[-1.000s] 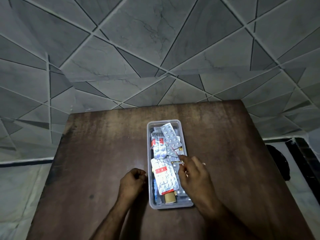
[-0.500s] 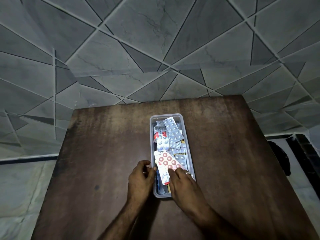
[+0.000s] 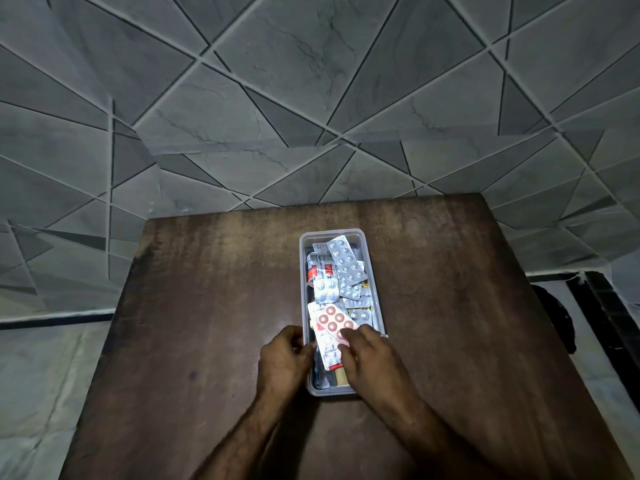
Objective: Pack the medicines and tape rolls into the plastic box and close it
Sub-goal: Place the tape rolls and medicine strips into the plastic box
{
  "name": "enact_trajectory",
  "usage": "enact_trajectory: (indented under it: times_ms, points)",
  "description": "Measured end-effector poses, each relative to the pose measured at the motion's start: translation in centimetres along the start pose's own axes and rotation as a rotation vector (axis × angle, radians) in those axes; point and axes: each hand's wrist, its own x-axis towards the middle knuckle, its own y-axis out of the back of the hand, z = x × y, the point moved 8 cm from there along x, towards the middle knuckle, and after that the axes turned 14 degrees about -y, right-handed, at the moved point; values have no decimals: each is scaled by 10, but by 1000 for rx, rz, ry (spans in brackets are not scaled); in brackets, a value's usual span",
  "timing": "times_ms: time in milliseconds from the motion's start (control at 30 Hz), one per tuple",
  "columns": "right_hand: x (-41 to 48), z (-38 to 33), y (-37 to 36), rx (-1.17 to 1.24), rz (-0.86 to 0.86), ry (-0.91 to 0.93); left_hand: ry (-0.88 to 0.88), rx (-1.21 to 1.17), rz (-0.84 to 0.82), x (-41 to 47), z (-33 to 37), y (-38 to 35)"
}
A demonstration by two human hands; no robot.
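A clear plastic box [image 3: 332,233] stands open in the middle of the brown table [image 3: 207,306], filled with several blister strips. A silver strip [image 3: 346,268] lies on top at the far end, beside a white strip with a red label [image 3: 322,271]. At the near end a white strip with red pills [image 3: 330,322] lies slanted on the pile; the fingers of my right hand [image 3: 370,362] rest on its near half and hold it. My left hand [image 3: 284,358] curls against the box's near left wall. A brown tape roll core [image 3: 341,375] shows under the strips. No lid is in view.
Grey tiled wall rises behind the table. A dark object [image 3: 554,317] lies on the floor past the table's right edge. The table's bare wood spreads left and right of the box.
A second ago my right hand was in the middle of the box and my left fist lay apart from it. Since then the red-pill strip has landed on the pile and my left hand has closed on the box wall.
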Motion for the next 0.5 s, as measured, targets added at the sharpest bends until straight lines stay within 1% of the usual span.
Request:
enact_trajectory:
  times_ms: [133,233,333,400,500]
  points:
    - [20,28,18,230,18,-222,7,8,13,0,-5,2]
    - [33,55,31,334,64,-362,8,1,22,-1,-9,5]
    - [37,89,30,417,87,-544,4,-5,43,-1,-12,13]
    - [35,103,18,384,24,-638,4,-10,59,-2,-14,19]
    - [25,108,-5,320,-120,-716,5,-21,87,-3,-20,28]
